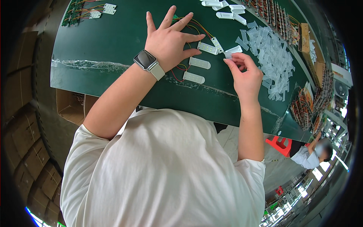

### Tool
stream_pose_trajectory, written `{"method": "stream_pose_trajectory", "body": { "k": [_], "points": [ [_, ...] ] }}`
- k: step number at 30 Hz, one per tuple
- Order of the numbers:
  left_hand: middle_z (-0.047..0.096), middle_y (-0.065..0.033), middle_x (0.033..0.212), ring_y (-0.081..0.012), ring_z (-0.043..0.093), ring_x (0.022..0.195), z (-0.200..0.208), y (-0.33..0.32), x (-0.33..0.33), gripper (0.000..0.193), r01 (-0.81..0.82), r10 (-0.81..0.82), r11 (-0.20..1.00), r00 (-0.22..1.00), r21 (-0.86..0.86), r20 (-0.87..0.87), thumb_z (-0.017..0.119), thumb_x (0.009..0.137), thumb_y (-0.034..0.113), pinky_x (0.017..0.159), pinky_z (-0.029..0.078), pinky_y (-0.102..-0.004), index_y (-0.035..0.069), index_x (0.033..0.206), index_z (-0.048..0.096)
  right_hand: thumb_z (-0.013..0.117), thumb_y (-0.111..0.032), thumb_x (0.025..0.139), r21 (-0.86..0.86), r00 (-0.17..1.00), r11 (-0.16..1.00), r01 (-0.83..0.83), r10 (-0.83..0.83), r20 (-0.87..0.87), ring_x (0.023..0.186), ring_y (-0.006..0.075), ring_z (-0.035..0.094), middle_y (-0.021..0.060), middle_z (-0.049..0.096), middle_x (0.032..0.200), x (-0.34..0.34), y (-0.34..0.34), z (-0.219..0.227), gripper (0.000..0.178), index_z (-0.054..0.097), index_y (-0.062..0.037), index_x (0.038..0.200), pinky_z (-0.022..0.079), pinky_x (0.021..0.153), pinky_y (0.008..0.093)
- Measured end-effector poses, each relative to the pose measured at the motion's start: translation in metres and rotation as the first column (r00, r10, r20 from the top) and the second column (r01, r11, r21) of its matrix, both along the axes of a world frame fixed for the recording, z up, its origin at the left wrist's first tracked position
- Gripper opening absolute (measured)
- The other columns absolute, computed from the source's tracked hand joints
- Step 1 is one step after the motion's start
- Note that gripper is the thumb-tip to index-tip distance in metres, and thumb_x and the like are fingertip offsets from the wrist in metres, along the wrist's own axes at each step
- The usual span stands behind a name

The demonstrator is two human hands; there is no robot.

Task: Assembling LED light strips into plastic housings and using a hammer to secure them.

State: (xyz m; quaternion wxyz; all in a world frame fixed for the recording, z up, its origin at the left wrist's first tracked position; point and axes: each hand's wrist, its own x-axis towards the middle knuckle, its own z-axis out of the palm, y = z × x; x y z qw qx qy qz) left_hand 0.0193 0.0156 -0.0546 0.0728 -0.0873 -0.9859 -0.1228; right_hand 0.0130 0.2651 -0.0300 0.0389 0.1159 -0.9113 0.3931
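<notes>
My left hand point(166, 43), wrist in a watch, spreads its fingers flat over the green tabletop. Its thumb and index finger reach to a white housing with an LED board in it point(208, 48). Beside that, a bare LED board point(217, 44) hangs on red and yellow wires point(198, 25) that run to a small green circuit board point(175, 17), partly behind my fingers. Two white housings with translucent covers point(199, 62) point(194, 77) lie nearer to me. My right hand point(245, 70) pinches a small translucent plastic strip point(228, 55), next to a white housing point(236, 49).
A heap of translucent strips point(270, 56) lies to the right, with several white housings point(227, 13) beyond it. Wired circuit boards stand in rows point(272, 15) along the right edge; others point(73, 13) lie far left. A co-worker point(312, 155) sits at the right.
</notes>
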Motion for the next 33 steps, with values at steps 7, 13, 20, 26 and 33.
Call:
{"method": "stream_pose_trajectory", "body": {
  "k": [7, 13, 20, 26, 33],
  "points": [
    [0.042, 0.0067, 0.167, -0.0318, 0.027, 0.159, -0.001, -0.001, 0.001, 0.047, -0.008, 0.008, 1.000, 1.000, -0.003, 0.004, 0.077, 0.082, 0.064, 0.119, 0.008, -0.0814, 0.053, 0.127, 0.072, 0.082, -0.011, 0.086, 0.044, 0.971, 0.985, -0.166, 0.171, -0.168, 0.079, 0.0213, 0.069, 0.0067, 0.076, 0.090, -0.020, -0.027, -0.002, 0.011, 0.080, -0.0052, 0.096, 0.056, 0.072, 0.0332],
    [0.042, 0.0061, 0.167, -0.0320, 0.027, 0.159, -0.002, 0.000, 0.000, 0.046, -0.003, 0.003, 1.000, 1.000, 0.003, -0.017, 0.077, 0.082, 0.064, 0.118, 0.008, -0.0826, 0.053, 0.126, 0.073, 0.084, -0.013, 0.084, 0.118, 0.965, 0.971, -0.207, 0.222, -0.139, 0.087, 0.0253, 0.066, 0.0055, 0.074, 0.091, -0.023, -0.042, -0.017, 0.017, 0.081, -0.0088, 0.100, 0.055, 0.077, 0.0365],
    [0.042, 0.0061, 0.167, -0.0317, 0.027, 0.159, -0.002, -0.001, 0.000, 0.046, 0.008, -0.008, 1.000, 0.999, -0.012, -0.040, 0.077, 0.082, 0.065, 0.118, 0.008, -0.0827, 0.053, 0.126, 0.073, 0.087, -0.012, 0.078, 0.189, 0.933, 0.949, -0.254, 0.292, -0.211, 0.092, 0.0260, 0.066, 0.0045, 0.072, 0.098, -0.021, -0.038, -0.017, 0.026, 0.081, -0.0087, 0.103, 0.056, 0.083, 0.0387],
    [0.046, 0.0030, 0.164, -0.0310, 0.026, 0.159, -0.002, 0.000, 0.001, 0.044, 0.003, -0.002, 1.000, 0.999, 0.030, -0.033, 0.075, 0.084, 0.064, 0.118, 0.007, -0.0839, 0.050, 0.126, 0.074, 0.087, -0.015, 0.079, 0.169, 0.940, 0.962, -0.216, 0.251, -0.230, 0.098, 0.0245, 0.064, 0.0017, 0.071, 0.102, -0.023, -0.038, -0.017, 0.027, 0.082, -0.0102, 0.104, 0.055, 0.086, 0.0372],
    [0.044, 0.0040, 0.166, -0.0318, 0.027, 0.159, -0.001, -0.002, -0.001, 0.049, 0.003, -0.003, 1.000, 1.000, -0.008, -0.026, 0.076, 0.082, 0.066, 0.117, 0.008, -0.0839, 0.051, 0.129, 0.072, 0.087, -0.018, 0.080, 0.234, 0.927, 0.944, -0.233, 0.288, -0.241, 0.099, 0.0239, 0.064, 0.0005, 0.071, 0.102, -0.023, -0.041, -0.025, 0.025, 0.082, -0.0115, 0.103, 0.055, 0.087, 0.0374]
  ]
}}
